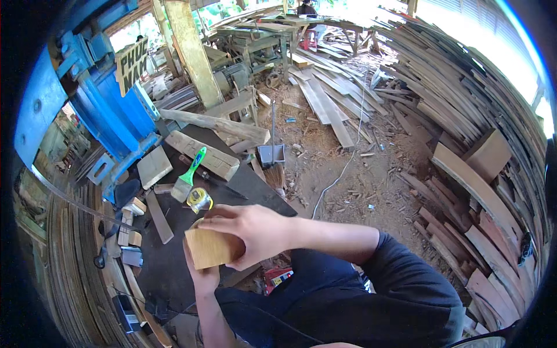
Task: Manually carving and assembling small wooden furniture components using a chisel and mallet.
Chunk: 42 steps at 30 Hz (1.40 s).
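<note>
A squared block of light brown wood [210,249] is held up over the dark worktable [168,267], one smooth face toward me. My right hand [252,232] wraps over its top and right side, fingers closed. From below and the left, my left hand [203,277] grips the same block, most of its fingers hidden behind the wood. Just beyond the hands lies a yellow and clear tape measure [199,199]. A flat brush with a green handle [190,175] rests behind it, near a long pale timber [203,155].
A blue band saw [119,110] stands at the left, its blade [81,203] crossing beside the table. Small wood offcuts [132,238] line the table's left side. Stacked boards [464,87] fill the right. A pale cable [342,177] and planks [325,104] lie on the littered floor.
</note>
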Available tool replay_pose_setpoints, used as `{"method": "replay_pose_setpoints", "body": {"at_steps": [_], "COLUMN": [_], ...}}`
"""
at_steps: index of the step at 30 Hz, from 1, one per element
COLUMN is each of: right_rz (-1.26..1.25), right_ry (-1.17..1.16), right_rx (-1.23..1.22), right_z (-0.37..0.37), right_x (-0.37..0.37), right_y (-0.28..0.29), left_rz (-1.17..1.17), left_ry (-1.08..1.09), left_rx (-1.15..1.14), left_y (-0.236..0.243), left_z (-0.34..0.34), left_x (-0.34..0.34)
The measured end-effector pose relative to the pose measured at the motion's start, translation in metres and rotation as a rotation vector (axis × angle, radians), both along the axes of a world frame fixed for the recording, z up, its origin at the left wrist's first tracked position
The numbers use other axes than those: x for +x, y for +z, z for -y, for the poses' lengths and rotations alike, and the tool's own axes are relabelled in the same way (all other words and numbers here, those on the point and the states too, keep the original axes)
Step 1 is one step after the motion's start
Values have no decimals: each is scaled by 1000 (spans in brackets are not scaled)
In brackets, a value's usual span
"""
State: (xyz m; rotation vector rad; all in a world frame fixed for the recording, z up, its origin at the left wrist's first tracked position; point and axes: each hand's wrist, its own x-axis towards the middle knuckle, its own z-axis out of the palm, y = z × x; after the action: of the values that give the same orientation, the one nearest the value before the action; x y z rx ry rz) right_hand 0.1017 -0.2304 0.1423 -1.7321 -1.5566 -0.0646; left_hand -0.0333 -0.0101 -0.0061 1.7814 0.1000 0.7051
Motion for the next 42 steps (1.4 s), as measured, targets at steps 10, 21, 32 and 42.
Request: {"method": "replay_pose_setpoints", "body": {"at_steps": [10, 21, 32, 42], "right_rz": [-100, -503, -579, -463], "right_ry": [440, 263, 358, 353], "right_rx": [-310, -208, -176, -100], "right_z": [-18, -24, -14, -13], "right_x": [52, 73, 82, 79], "right_y": [43, 12, 3, -5], "left_rz": [-29, -3, -31, -96], "left_ry": [-143, -328, -438, -444], "left_rx": [-322, -372, -317, -242], "left_y": [58, 77, 78, 79], "left_z": [48, 47, 50, 42], "left_x": [21, 57, 66, 76]}}
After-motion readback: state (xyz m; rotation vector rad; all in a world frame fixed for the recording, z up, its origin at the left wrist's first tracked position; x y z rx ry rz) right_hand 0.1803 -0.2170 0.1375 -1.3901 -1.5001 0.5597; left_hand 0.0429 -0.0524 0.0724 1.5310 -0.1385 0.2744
